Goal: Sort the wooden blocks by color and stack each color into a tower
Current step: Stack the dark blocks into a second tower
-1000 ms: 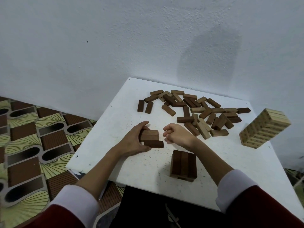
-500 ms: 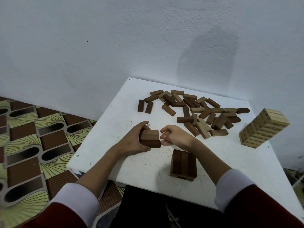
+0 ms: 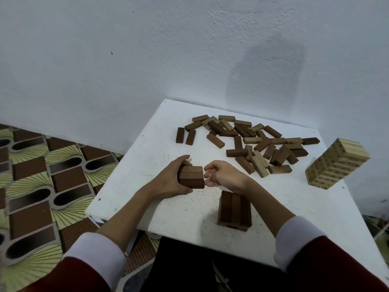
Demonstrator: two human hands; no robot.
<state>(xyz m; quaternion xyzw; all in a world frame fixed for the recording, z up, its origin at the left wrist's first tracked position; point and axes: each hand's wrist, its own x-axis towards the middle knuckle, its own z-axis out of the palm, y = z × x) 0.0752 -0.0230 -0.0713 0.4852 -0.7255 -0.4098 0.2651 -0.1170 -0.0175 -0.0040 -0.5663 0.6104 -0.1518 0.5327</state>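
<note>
Left hand (image 3: 168,182): grip wrapped around small stack of dark brown wooden blocks (image 3: 191,177) on white table (image 3: 147,148). Right hand (image 3: 224,174): loosely curled, fingertips (image 3: 207,181) touching stack's right edge.

Tabletop (image 3: 294,218) against wall (image 3: 147,60), floor (image 3: 31,186) to left. Loose blocks (image 3: 248,142) scattered at far middle of tabletop. Tall tower (image 3: 336,165) at right edge. Short stack (image 3: 234,210) near front edge, centre. Small stack (image 3: 191,177) left of it, between left hand (image 3: 168,182) and right hand (image 3: 225,175).
</note>
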